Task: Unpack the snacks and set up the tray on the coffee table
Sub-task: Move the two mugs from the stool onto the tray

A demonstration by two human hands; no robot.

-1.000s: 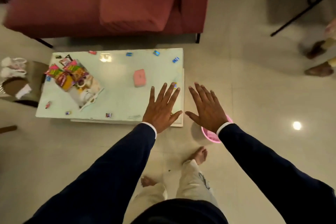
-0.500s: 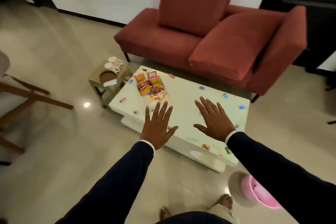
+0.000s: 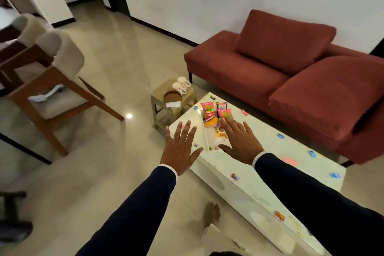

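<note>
Your left hand (image 3: 180,150) is held out flat with fingers spread, holding nothing, over the near corner of the worktop (image 3: 268,170). Your right hand (image 3: 239,142) is also flat and spread, empty, hovering over the tray (image 3: 211,141). The tray lies on the worktop near that same corner, and the snack packets (image 3: 216,114) are piled on its far end, just beyond your right fingertips. Small wrapped sweets (image 3: 311,153) are scattered across the worktop to the right of the tray. A stool (image 3: 173,101) with two mugs (image 3: 180,86) stands just left of the worktop, and a red sofa (image 3: 291,77) sits behind it.
</note>
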